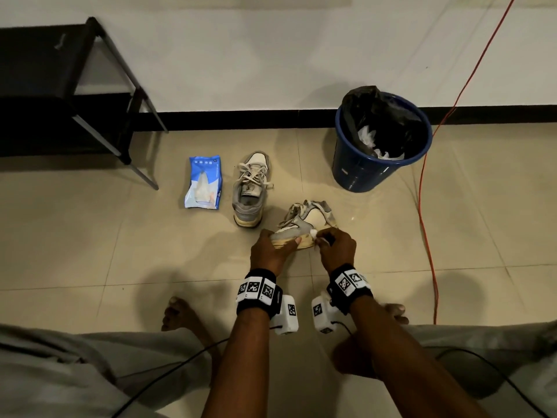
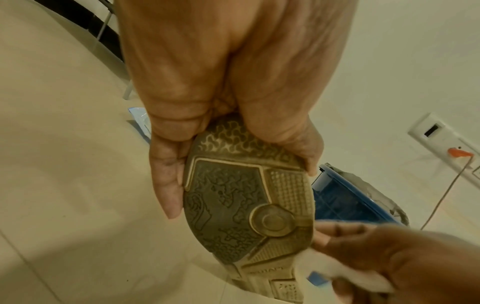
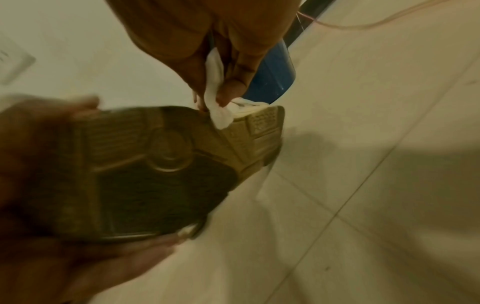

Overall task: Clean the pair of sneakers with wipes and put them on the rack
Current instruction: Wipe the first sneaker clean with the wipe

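Note:
My left hand [image 1: 271,248] grips a grey and white sneaker [image 1: 304,223] by its toe end, tilted on its side above the floor. Its dirty patterned sole [image 2: 241,209] faces me and also fills the right wrist view [image 3: 155,170]. My right hand [image 1: 336,245] pinches a crumpled white wipe [image 3: 215,102] between thumb and fingers and presses it to the sole's edge; the wipe [image 1: 314,232] shows as a small white spot. The second sneaker [image 1: 250,188] stands upright on the floor. The black shoe rack [image 1: 60,95] stands at the far left.
A blue pack of wipes [image 1: 203,182] lies left of the second sneaker. A blue bin [image 1: 379,140] with a black liner holds used wipes, far right. An orange cable [image 1: 428,206] runs along the floor on the right. My bare feet and knees are below.

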